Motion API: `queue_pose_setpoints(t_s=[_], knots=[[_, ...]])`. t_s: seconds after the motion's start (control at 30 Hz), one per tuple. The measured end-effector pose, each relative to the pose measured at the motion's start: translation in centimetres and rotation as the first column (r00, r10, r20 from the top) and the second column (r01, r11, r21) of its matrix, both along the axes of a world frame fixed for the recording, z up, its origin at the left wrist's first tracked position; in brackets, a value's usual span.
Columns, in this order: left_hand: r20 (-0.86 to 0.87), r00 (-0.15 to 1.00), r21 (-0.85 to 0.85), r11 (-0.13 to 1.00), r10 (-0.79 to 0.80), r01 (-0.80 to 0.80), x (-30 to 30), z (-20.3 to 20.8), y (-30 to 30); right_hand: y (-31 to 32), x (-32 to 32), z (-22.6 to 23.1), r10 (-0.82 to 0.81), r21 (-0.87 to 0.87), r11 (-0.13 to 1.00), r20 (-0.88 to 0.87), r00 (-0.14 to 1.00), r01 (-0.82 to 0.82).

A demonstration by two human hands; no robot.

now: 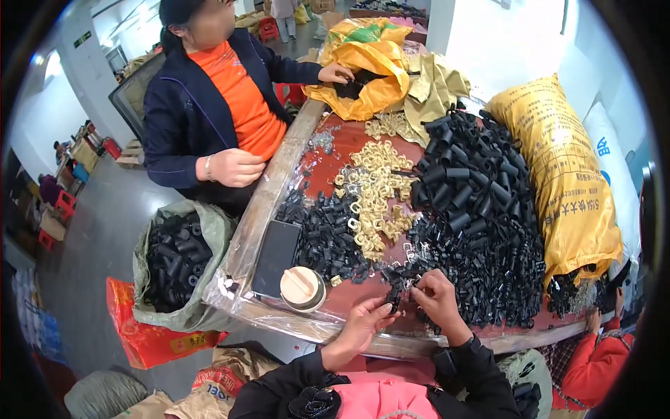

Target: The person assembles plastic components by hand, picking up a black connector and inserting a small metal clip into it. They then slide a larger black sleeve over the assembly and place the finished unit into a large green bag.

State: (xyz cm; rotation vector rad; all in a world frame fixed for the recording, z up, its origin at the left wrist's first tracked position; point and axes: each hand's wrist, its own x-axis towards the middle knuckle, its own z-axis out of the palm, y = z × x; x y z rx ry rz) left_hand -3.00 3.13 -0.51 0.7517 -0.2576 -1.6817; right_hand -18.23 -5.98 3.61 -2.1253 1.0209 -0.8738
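Note:
Near the table's front edge, my left hand (363,325) is closed, its thumb and fingers gripping a small black plastic part (395,299). Just to the right, my right hand (434,297) pinches close beside that part. Whatever lies between its fingertips is too small to make out. Directly beyond both hands, small black plastic pieces (328,230) are heaped on the left. Cream-coloured ring-like pieces (377,185) form a strip in the middle. A large pile of small black parts (481,272) spreads beside my right hand.
Black tubes (464,174) are piled farther back, beside a full yellow sack (565,181). A lidded cup (302,289) and dark phone-like slab (277,257) sit near the left edge. An open sack (216,237) stands on the floor. A co-worker (234,105) reaches into a yellow bag (377,66).

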Motion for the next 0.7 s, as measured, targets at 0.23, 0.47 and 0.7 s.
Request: queue_pose_setpoints(t_s=[0.23, 0.47, 0.7], knots=[[0.066, 0.997, -0.022, 0.999, -0.027, 0.029, -0.1, 0.1, 0.0, 1.9, 0.3, -0.6, -0.119, 0.444, 0.895, 0.315, 0.942, -0.035], [0.027, 0.998, -0.056, 0.997, -0.053, 0.054, -0.5, 1.0, 0.7, 4.1, 1.5, -0.4, 0.027, 0.257, 0.958, 0.369, 0.929, -0.130], [-0.023, 0.997, -0.044, 0.997, -0.069, 0.068, -0.1, 0.3, 1.0, 4.4, 1.7, 0.0, 0.069, 0.121, 0.986, 0.323, 0.944, -0.114]])
